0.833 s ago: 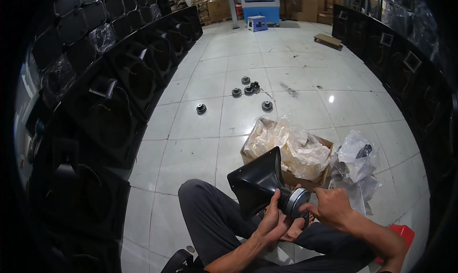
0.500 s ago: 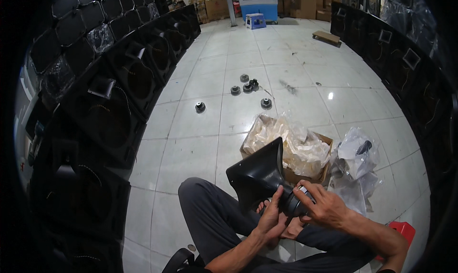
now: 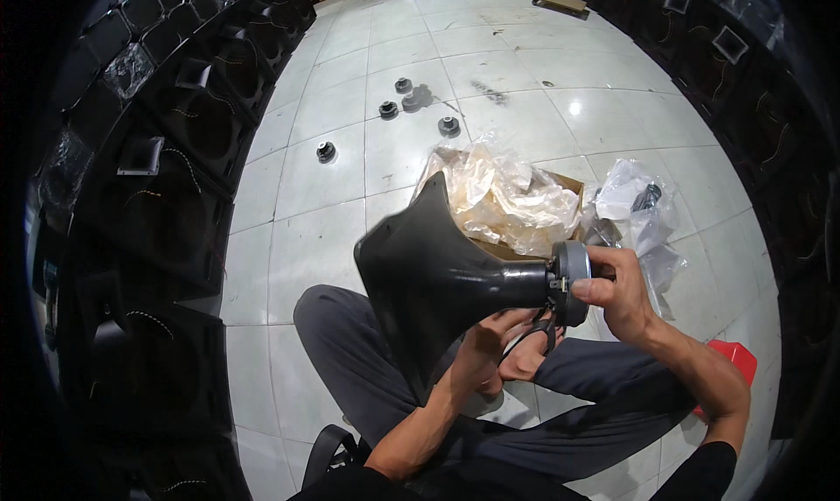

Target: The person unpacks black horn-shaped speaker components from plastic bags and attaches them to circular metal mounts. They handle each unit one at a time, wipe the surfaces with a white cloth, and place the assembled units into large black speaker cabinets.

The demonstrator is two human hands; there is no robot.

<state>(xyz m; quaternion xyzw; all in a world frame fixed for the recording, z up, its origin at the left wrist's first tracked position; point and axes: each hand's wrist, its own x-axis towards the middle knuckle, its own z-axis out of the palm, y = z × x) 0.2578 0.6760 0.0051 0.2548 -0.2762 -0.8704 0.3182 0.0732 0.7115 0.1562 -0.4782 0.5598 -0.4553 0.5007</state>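
Note:
A black speaker horn is held tilted above my lap, its wide mouth at the left and its narrow throat at the right. On the throat end sits a round dark driver with a pale band and small metal terminals facing me. My right hand grips this driver from the right, thumb on its near face and fingers behind its rim. Below the throat, my left hand rests against the horn's underside, its fingers partly hidden. A dark looped piece shows under the driver; its kind is unclear.
Beyond the horn stands a cardboard box full of clear plastic bags, with a plastic-wrapped item beside it. Several drivers sit on the tiled floor. Black speaker cabinets line both sides. A red object lies by my right arm.
The horn has turned and come up closer, its driver end swinging to the right. My right hand has shifted to the driver's right side; my left hand has moved under the horn. The view has tilted down.

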